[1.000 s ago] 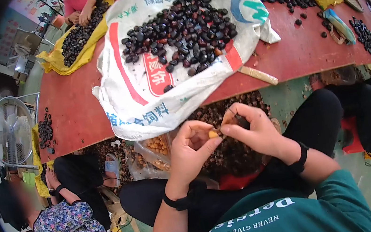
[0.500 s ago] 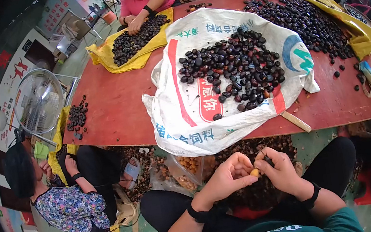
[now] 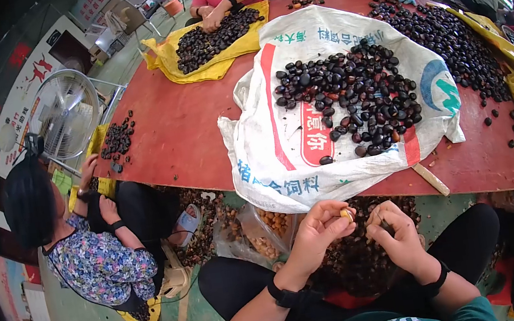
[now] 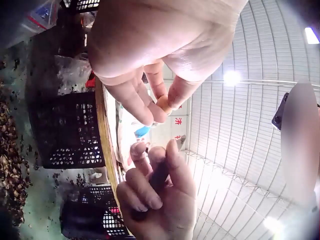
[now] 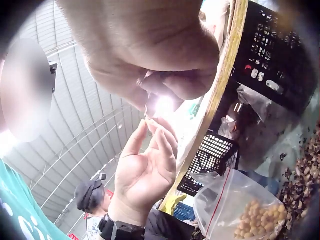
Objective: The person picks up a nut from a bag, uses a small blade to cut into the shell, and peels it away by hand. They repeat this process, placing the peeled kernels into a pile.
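In the head view my left hand (image 3: 321, 235) pinches a small peeled yellow nut (image 3: 346, 215) between thumb and fingertips. My right hand (image 3: 398, 232) is a short way to its right, fingers curled round a small knife. The left wrist view shows the knife's dark handle (image 4: 160, 174) lying across the palm, with its short pointed blade beside the thumb. Both hands are low in front of the table edge, above a dark heap of shells (image 3: 356, 261). Beyond them, dark glossy nuts (image 3: 353, 94) lie on a white woven sack (image 3: 271, 165).
A clear bag of yellow kernels (image 5: 260, 220) sits left of my knees. On the red table (image 3: 168, 133) are a wooden stick (image 3: 430, 179), a yellow sack (image 3: 205, 69) and more dark nuts. Black crates (image 4: 67, 130) stand below. Other people sit around, one (image 3: 95, 249) at my left.
The hands have drawn apart; earlier they met at the yellow nut. The head view has tilted up, showing more people behind the table. The person at left has reached toward the table.
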`<state>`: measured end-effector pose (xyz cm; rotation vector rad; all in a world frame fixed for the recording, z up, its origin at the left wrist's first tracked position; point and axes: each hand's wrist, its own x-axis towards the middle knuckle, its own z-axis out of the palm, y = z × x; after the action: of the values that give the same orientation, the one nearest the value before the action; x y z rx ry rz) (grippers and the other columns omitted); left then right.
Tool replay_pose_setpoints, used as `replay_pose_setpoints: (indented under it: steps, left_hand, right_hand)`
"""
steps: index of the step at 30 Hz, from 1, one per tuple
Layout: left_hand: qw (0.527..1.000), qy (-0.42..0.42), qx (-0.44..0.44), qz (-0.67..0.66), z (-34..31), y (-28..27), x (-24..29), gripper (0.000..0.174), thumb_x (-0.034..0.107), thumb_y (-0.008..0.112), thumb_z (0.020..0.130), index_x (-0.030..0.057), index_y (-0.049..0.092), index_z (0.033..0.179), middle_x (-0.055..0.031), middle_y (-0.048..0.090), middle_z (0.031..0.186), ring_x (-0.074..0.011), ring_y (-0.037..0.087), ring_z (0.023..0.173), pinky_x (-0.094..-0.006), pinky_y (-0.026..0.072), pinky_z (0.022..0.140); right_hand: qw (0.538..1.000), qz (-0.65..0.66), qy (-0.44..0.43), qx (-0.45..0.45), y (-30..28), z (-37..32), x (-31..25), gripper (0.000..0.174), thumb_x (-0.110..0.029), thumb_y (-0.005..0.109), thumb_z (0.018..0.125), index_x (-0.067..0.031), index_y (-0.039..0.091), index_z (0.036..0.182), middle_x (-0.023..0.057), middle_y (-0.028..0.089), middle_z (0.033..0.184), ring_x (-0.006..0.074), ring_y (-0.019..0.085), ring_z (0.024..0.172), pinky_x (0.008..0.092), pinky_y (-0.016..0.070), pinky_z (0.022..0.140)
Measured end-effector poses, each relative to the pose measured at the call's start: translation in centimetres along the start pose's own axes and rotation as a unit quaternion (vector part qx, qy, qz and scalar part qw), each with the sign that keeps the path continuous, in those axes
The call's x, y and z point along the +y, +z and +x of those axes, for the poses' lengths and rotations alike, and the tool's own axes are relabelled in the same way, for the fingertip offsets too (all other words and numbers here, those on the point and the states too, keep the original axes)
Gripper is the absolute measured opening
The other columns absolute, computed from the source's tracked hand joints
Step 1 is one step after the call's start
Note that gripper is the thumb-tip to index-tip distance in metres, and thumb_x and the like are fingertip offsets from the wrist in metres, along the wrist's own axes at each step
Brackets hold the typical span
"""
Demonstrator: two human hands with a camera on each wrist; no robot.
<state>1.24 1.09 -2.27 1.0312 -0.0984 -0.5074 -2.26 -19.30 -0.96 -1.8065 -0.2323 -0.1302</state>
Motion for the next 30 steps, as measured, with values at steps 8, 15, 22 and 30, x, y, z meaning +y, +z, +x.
replay_pose_setpoints:
  steps: [8, 15, 22, 30]
  left_hand:
    - [0.999, 0.0, 0.034, -0.022, 0.0, 0.4, -0.2, 0.031, 0.008, 0.057, 0.101, 0.0051, 0.053, 0.131, -0.0108, 0.061, 0.126, -0.0177, 0.064, 0.11, -0.0327, 0.0544, 0.097]
    - [0.998, 0.05, 0.03, -0.001, 0.2, 1.3, -1.2, 0.029, 0.004, 0.064, 0.097, 0.002, 0.055, 0.124, -0.0056, 0.064, 0.115, -0.0109, 0.063, 0.106, -0.0258, 0.0518, 0.094]
    - [0.997, 0.07, 0.026, 0.018, 0.5, 1.6, -1.8, 0.027, 0.003, 0.065, 0.096, 0.0042, 0.055, 0.121, -0.0053, 0.063, 0.116, -0.0111, 0.062, 0.107, -0.0272, 0.0534, 0.094]
    - [0.994, 0.088, 0.026, 0.059, 0.5, 2.1, -1.7, 0.027, 0.0, 0.067, 0.095, 0.0039, 0.055, 0.118, -0.0042, 0.065, 0.111, -0.0089, 0.063, 0.102, -0.023, 0.0508, 0.09]
  right_hand:
    - [0.986, 0.061, 0.15, -0.048, 0.3, -0.3, -1.9, 0.023, -0.008, 0.058, 0.097, -0.0032, 0.063, 0.119, 0.0005, 0.059, 0.079, 0.0056, 0.051, 0.065, 0.0234, 0.0432, 0.06]
    - [0.982, 0.102, 0.151, -0.05, 0.3, -0.7, -2.2, 0.039, -0.009, 0.05, 0.101, -0.0043, 0.052, 0.14, -0.0002, 0.055, 0.081, 0.008, 0.052, 0.073, 0.0233, 0.0443, 0.068]
    - [0.981, 0.097, 0.149, -0.073, 0.0, -0.9, -2.3, 0.046, -0.008, 0.051, 0.101, -0.0071, 0.048, 0.146, 0.0005, 0.054, 0.082, 0.0084, 0.052, 0.074, 0.0238, 0.0448, 0.068]
    - [0.981, 0.091, 0.157, -0.067, -0.2, -1.1, -2.3, 0.045, -0.007, 0.053, 0.1, -0.0087, 0.05, 0.145, -0.0009, 0.054, 0.081, 0.0069, 0.051, 0.072, 0.0224, 0.0441, 0.067]
